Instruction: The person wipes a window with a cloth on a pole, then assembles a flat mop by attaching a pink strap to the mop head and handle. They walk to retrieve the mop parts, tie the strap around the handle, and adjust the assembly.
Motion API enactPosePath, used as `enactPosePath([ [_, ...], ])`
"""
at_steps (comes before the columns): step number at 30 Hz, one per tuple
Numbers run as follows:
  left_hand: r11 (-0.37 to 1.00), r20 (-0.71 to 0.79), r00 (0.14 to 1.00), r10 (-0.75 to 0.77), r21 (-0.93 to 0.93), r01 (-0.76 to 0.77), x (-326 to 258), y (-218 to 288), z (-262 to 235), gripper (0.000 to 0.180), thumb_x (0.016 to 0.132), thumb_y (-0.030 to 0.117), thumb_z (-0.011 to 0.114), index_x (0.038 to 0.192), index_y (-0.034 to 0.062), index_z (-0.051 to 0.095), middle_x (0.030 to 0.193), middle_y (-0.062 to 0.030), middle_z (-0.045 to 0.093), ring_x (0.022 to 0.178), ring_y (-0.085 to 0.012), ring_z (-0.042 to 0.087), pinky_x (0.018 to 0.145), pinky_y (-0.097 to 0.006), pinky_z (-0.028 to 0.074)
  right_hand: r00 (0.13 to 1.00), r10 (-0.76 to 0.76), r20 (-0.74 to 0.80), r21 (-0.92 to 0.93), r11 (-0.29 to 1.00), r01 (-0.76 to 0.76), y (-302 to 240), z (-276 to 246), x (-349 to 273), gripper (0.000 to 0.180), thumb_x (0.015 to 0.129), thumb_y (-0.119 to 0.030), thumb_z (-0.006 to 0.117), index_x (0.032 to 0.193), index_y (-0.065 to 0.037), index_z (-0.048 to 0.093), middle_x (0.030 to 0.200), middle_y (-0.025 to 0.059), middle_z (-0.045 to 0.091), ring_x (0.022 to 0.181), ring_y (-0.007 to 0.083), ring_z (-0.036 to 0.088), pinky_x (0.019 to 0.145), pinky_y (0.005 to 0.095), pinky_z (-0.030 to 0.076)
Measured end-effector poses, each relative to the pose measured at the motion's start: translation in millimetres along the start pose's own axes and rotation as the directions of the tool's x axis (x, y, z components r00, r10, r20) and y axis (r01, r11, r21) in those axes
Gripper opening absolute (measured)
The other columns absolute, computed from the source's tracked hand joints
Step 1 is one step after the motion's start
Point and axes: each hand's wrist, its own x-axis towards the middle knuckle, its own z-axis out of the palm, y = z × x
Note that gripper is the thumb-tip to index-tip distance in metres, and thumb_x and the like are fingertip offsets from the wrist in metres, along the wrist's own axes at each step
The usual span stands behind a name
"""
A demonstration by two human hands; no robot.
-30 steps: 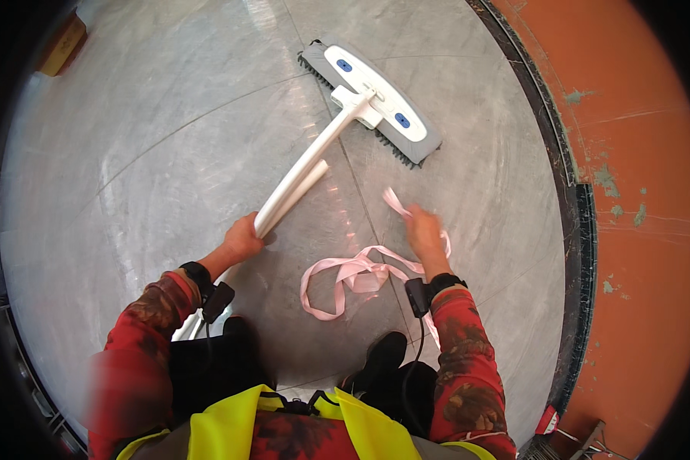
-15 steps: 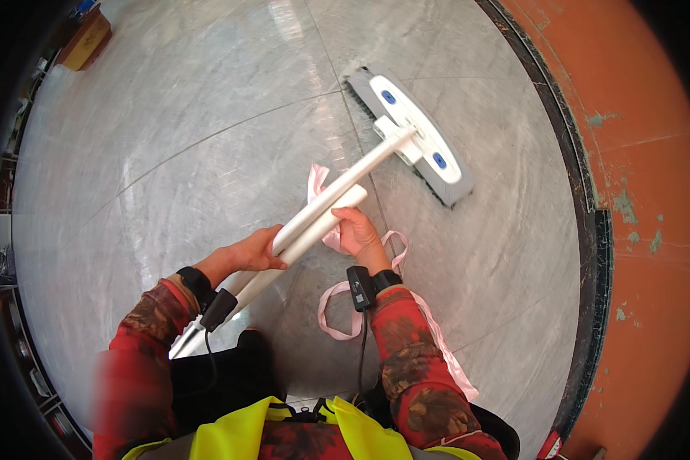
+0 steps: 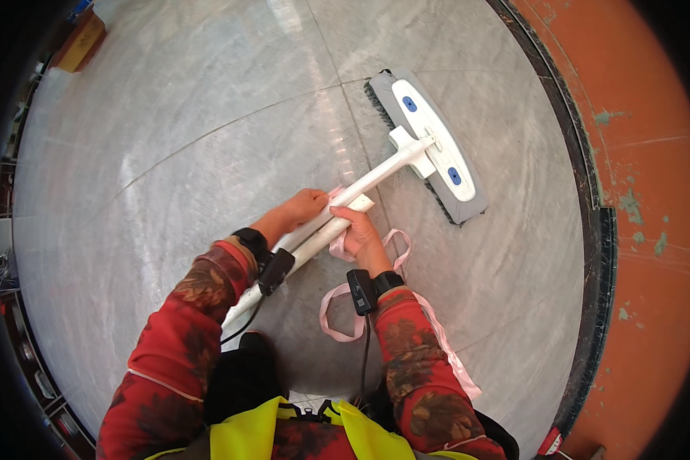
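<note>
A wide mop-like floor brush [image 3: 437, 142] with a grey bristled head, white top plate and blue ovals lies ahead of me. Its white handle [image 3: 376, 175] slants back toward my left side. Alongside the handle runs a second white pole [image 3: 314, 244]. My right hand [image 3: 363, 239] is closed around this pole near its far end, thumb on top. On the far side of the handle, my left hand [image 3: 305, 207] pinches a bit of pink ribbon [image 3: 335, 192]. More of the pink strip [image 3: 337, 290] hangs in loops below my right hand; where it passes behind the poles is hidden.
Grey floor [image 3: 207, 153] with thin joint lines spreads around me. An orange painted surface [image 3: 644, 230] with a dark border [image 3: 590, 253] lies to the right. Shelving [image 3: 34, 360] lines the left rim, and a yellow-brown box [image 3: 82, 44] stands at the far left.
My left hand has let go of the poles and moved forward and right to the pink ribbon. The brush head has shifted slightly right. My right hand keeps its place on the pole.
</note>
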Motion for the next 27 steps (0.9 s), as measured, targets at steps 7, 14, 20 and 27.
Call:
enactPosePath([
  [7, 0.897, -0.445, 0.895, 0.031, -0.384, -0.221, 2.3, -19.0, 45.7, 0.031, 0.099, 0.021, 0.041, 0.087, 0.0029, 0.063, 0.084, -0.0089, 0.066, 0.074, -0.0146, 0.059, 0.068, -0.032, 0.048, 0.996, -0.036, -0.079, -0.595, 0.803, -0.018, -24.7, -5.9, -20.5, 0.041, 0.075, -0.016, 0.079, 0.108, -0.004, 0.058, 0.095, 0.0066, 0.065, 0.084, 0.0156, 0.063, 0.058, 0.0331, 0.049],
  [14, 0.814, -0.265, 0.819, 0.508, -0.165, -0.558, -13.0, 17.5, 20.9, 0.033, 0.104, 0.028, 0.040, 0.094, 0.0048, 0.062, 0.094, -0.0045, 0.067, 0.077, -0.0103, 0.056, 0.085, -0.030, 0.045, 0.963, -0.237, -0.131, -0.986, 0.131, -0.102, -40.6, -12.1, -66.9, 0.035, 0.074, -0.017, 0.077, 0.103, -0.004, 0.061, 0.096, 0.0130, 0.069, 0.091, 0.0239, 0.067, 0.068, 0.0384, 0.050],
  [20, 0.849, 0.031, 0.849, 0.528, -0.010, -0.528, -26.3, 36.1, 37.5, 0.030, 0.104, 0.026, 0.042, 0.089, 0.0049, 0.057, 0.068, 0.0029, 0.052, 0.067, -0.0078, 0.046, 0.063, -0.026, 0.041, 0.937, -0.296, 0.183, -0.884, -0.467, 0.024, -60.9, 34.3, -113.1, 0.025, 0.079, -0.019, 0.068, 0.100, -0.005, 0.066, 0.094, 0.0155, 0.069, 0.090, 0.0344, 0.065, 0.077, 0.0422, 0.050],
  [27, 0.782, 0.270, 0.829, 0.490, 0.283, -0.555, -25.2, 26.5, 52.9, 0.021, 0.088, 0.016, 0.052, 0.103, 0.0050, 0.061, 0.102, -0.0174, 0.065, 0.100, -0.0390, 0.058, 0.091, -0.046, 0.041, 0.911, -0.382, 0.156, -0.949, 0.199, 0.246, -77.7, 82.3, -114.7, 0.023, 0.079, -0.016, 0.063, 0.101, -0.009, 0.064, 0.087, 0.0164, 0.067, 0.087, 0.0332, 0.065, 0.076, 0.0426, 0.050],
])
